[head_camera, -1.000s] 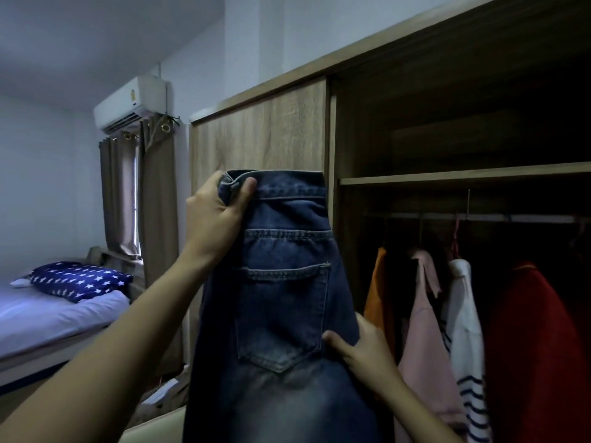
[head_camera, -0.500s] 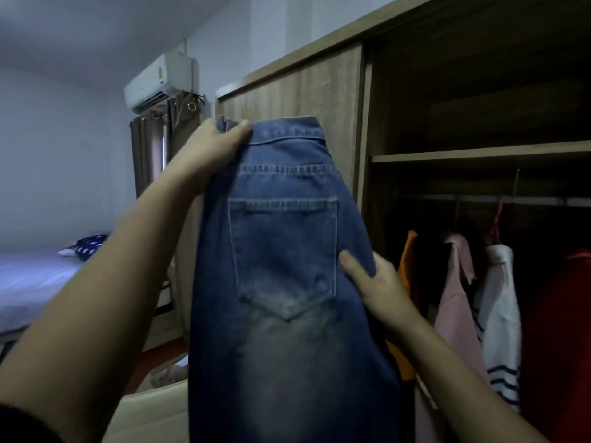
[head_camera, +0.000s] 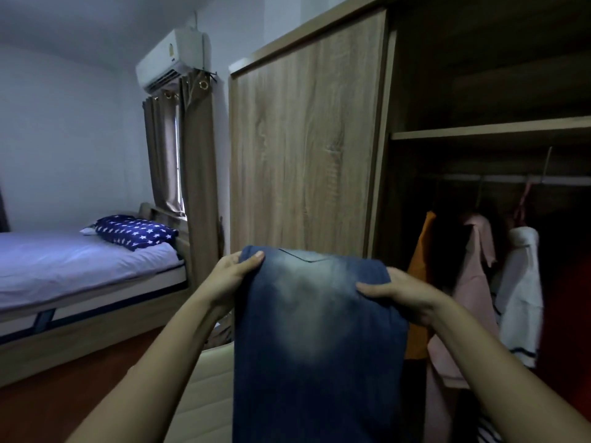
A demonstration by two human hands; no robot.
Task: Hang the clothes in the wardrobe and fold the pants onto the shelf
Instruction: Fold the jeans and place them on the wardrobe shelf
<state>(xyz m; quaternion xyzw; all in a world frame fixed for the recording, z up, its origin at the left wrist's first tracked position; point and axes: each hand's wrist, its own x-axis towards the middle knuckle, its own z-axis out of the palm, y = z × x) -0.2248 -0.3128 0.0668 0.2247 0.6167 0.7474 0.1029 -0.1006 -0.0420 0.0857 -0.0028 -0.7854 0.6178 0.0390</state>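
Jeans (head_camera: 316,330) hang doubled over in mid-air before the wardrobe (head_camera: 303,139), with the left hand (head_camera: 233,276) and right hand (head_camera: 403,295) each clamped, thumb on top, on one side of the fold. Trailing legs could likely drag it open, or snag the hung shirts (head_camera: 476,266) below the shelf (head_camera: 479,133) edge.

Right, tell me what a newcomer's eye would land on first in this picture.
The faded blue jeans fill the lower centre, folded over at the top, where the left hand and right hand grip them. Right of them, in the open wardrobe, an orange top, a pink top and a white top hang under the shelf. At far left a star-patterned pillow lies on the bed.
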